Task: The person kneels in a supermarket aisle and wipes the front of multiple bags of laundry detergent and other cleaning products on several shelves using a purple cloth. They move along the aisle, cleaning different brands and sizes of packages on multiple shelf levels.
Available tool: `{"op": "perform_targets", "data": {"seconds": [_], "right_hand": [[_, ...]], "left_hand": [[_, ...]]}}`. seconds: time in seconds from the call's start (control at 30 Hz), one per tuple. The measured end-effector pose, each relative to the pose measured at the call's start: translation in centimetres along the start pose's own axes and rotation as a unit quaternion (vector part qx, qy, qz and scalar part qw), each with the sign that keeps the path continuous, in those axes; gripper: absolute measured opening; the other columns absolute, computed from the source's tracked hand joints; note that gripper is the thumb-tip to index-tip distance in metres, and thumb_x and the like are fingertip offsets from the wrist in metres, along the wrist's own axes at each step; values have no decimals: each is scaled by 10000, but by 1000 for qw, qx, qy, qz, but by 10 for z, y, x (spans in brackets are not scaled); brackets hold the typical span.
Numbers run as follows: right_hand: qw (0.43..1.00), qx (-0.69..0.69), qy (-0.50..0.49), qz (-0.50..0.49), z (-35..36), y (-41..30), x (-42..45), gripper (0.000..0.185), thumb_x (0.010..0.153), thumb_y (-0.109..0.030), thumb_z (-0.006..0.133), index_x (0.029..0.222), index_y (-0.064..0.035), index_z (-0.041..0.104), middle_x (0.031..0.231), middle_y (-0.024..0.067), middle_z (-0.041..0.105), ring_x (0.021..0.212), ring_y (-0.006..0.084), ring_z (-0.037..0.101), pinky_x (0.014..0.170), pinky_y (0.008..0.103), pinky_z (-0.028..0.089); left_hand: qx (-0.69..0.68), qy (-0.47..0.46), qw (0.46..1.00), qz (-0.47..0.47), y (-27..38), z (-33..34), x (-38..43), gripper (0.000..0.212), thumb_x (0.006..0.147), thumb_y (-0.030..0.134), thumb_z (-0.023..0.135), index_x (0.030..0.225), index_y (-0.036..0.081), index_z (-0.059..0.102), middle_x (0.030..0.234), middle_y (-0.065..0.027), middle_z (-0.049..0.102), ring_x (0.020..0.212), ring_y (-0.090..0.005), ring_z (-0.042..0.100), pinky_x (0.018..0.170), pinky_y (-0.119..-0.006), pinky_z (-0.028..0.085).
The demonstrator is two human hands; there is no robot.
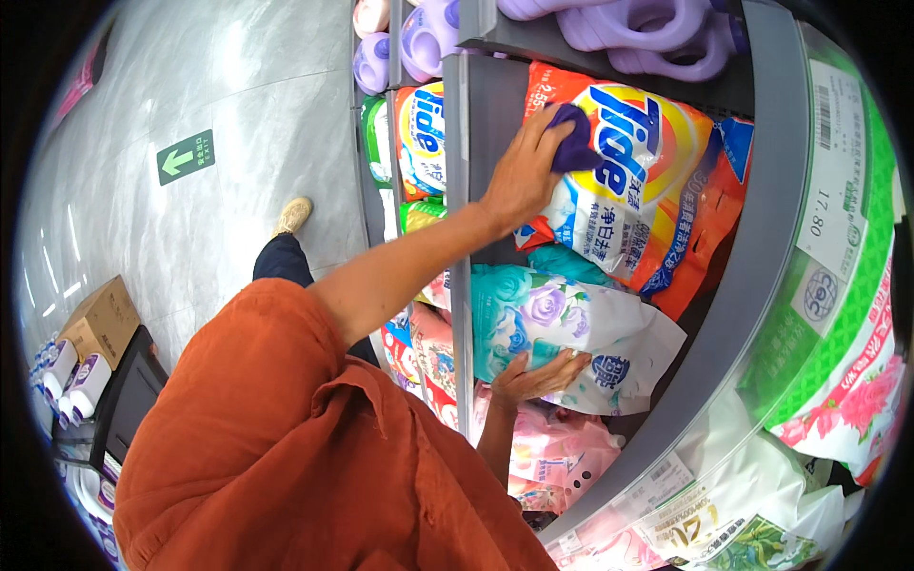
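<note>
My left hand (525, 168) is closed on a dark purple cloth (571, 139), which lies against the front of a large orange Tide laundry powder bag (643, 171) on a grey shelf. My right hand (543, 378) rests with extended fingers on a white and turquoise bag with a rose print (550, 307). That bag sits beside the Tide bag, and another turquoise package (571, 263) shows partly between them. The palm side of my right hand is hidden.
Purple jugs (635, 28) stand beyond a divider. Pink bags (557, 457) lie below my right hand. A curved shelf edge (775, 178) with price labels runs along the right. More detergent bags (421, 143) fill the shelf at left. A cardboard box (103, 317) and white bottles (89, 382) stand far left.
</note>
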State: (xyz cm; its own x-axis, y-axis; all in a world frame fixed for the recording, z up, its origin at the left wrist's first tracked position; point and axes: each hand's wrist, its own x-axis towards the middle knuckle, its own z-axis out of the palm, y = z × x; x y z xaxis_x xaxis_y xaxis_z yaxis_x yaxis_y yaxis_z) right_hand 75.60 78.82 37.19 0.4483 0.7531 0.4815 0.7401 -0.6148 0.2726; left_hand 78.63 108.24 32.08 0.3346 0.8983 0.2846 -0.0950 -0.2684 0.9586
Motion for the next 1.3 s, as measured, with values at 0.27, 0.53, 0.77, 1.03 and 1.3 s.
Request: {"op": "perform_targets", "data": {"seconds": [0.27, 0.53, 0.77, 1.03, 1.3], "right_hand": [[1000, 9, 3, -1, -3, -1, 1, 604, 1020, -445, 382, 1428, -1, 383, 1489, 281, 326, 1363, 465, 338, 1061, 544, 299], [1000, -1, 14, -12, -1, 0, 2, 620, 1017, -447, 386, 1423, 22, 368, 1481, 279, 341, 1353, 451, 357, 1073, 556, 292], [1000, -1, 3, 5, -8, -3, 2, 620, 1009, -451, 402, 1444, -12, 348, 1502, 266, 313, 1356, 456, 343, 1078, 553, 280], [1000, 25, -4, 12, -14, -8, 8, 578, 989, -408, 429, 1395, 0, 381, 1481, 257, 330, 1357, 449, 337, 1088, 565, 274], [999, 23, 7, 27, -17, -9, 4, 599, 948, -440, 490, 1393, -46, 422, 1429, 233, 400, 1269, 433, 415, 1066, 570, 290]], "left_hand": [[122, -248, 959, -57, 27, -23, -91, 500, 770, -37, 602, 1247, -38, 453, 1366, -299, 394, 1318, -498, 348, 1098, -467, 356], [-235, -129, 928, -260, 34, -82, -35, 405, 916, 258, 636, 1220, 2, 554, 1086, -147, 628, 1008, -258, 618, 892, -344, 478], [-620, 59, 733, -274, 73, -133, 29, 427, 1031, 295, 450, 1389, 62, 458, 1167, -50, 601, 1036, -141, 601, 940, -288, 457], [-569, -49, 820, 33, 202, -150, 56, 576, 940, 265, 535, 1475, 135, 364, 1398, -119, 354, 1264, -265, 338, 1058, -398, 327], [52, -221, 901, 371, 261, -102, 61, 793, 776, 330, 709, 1488, 267, 366, 1597, -187, 91, 1455, -470, 78, 1102, -615, 244]]}}
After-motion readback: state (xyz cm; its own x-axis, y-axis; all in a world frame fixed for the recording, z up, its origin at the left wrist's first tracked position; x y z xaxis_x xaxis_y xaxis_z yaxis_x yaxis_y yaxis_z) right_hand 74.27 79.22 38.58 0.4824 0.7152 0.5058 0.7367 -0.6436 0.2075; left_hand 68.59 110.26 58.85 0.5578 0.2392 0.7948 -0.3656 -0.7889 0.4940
